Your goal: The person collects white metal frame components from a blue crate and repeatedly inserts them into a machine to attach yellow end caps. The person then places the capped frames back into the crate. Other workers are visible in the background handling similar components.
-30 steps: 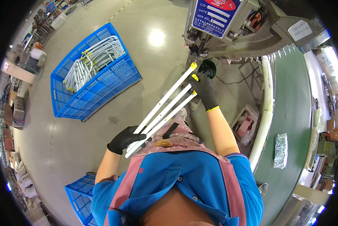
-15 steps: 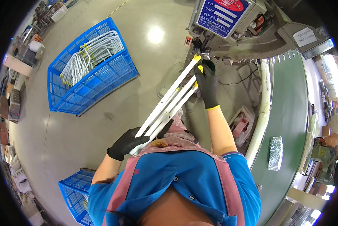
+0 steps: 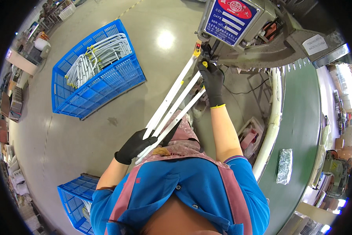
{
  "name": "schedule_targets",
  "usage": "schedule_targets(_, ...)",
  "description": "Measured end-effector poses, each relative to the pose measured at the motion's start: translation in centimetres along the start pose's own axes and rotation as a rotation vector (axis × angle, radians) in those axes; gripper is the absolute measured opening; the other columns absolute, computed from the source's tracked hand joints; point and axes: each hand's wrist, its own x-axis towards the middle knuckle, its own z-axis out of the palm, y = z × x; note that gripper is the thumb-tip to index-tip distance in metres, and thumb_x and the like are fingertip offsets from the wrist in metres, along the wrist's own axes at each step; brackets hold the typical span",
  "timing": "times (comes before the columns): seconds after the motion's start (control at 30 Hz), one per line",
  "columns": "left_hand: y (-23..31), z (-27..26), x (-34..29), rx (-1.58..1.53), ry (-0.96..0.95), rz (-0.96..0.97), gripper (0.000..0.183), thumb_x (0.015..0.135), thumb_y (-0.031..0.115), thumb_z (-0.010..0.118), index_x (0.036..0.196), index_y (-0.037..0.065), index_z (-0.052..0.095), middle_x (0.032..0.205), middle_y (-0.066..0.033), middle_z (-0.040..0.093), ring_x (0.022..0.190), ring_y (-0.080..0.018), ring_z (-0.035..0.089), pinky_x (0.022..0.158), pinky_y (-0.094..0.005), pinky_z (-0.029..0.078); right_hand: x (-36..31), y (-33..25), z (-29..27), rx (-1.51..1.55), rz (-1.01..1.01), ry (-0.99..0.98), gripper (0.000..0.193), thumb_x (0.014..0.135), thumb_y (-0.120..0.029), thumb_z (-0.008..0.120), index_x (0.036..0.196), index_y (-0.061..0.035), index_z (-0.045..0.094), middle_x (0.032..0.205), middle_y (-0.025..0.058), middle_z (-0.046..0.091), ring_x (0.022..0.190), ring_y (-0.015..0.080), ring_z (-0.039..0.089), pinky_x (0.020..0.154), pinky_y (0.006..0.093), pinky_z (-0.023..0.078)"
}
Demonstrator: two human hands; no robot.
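Note:
A folding bundle of white metal tubes [image 3: 178, 102] with yellow end pieces slants across my front. My left hand [image 3: 133, 148], in a black glove, is closed around its lower end, near my apron. My right hand [image 3: 212, 81], also black-gloved, grips a middle tube near its yellow-tipped upper end, its fingers close beneath the machine's tooling [image 3: 208, 51]. The tubes fan apart toward the top, and the leftmost one's yellow end stands just left of the tooling. My right fingers hide part of the contact with the tube.
A grey machine [image 3: 258, 23] with a blue label plate overhangs at the upper right. On the left floor stands a blue crate [image 3: 101, 94] of similar white tube frames; another blue crate [image 3: 72, 197] is at lower left. A green-topped table [image 3: 297, 117] with a clear plastic packet [image 3: 284, 166] runs along the right.
The tubes have spread farther apart at their upper ends. The leftmost tube's yellow end has shifted up and left, and my right hand has moved slightly up toward the tooling.

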Motion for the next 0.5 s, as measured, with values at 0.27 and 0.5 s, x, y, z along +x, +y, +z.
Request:
schedule_targets(0.27,0.3,-0.6,-0.1,0.064,-0.036,-0.056,0.042,0.088,0.029,0.06,0.117,-0.001,0.055,0.102,-0.0106,0.063,0.091,-0.017,0.057,0.084,-0.0311,0.044,2.0,2.4,-0.8,-0.438,-0.102,-0.092,0.018,0.082,-0.022,0.063,0.091,-0.0069,0.066,0.081,0.0108,0.066,0.068,0.0195,0.061,0.06,0.0301,0.047)
schedule_targets(0.5,0.8,-1.2,-0.4,-0.025,-0.065,-0.05,0.036,0.09,0.025,0.058,0.114,-0.002,0.058,0.098,-0.0094,0.065,0.086,-0.0161,0.059,0.08,-0.0296,0.047,2.4,5.3,-0.3,-0.594,-0.461,-0.111,0.013,0.085,-0.015,0.054,0.09,-0.0098,0.065,0.084,0.0143,0.066,0.07,0.0277,0.063,0.064,0.0317,0.049)
